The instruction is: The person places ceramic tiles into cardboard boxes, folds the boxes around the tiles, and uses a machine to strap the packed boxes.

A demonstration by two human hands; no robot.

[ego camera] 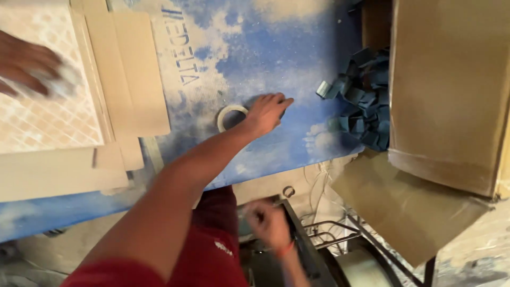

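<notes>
Left hand [267, 112] flat beside tape roll [229, 117]; right hand [269, 223] below table edge [276, 171].

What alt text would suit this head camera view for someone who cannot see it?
The person's left hand rests on a roll of tape on a dusty blue table. The blurred right hand hangs below the table edge; another person's hand touches a patterned tile.

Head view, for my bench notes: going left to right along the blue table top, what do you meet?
Another person's hand on a patterned tile → flat cardboard sheets → tape roll → left hand → blue clips → cardboard box.
</notes>
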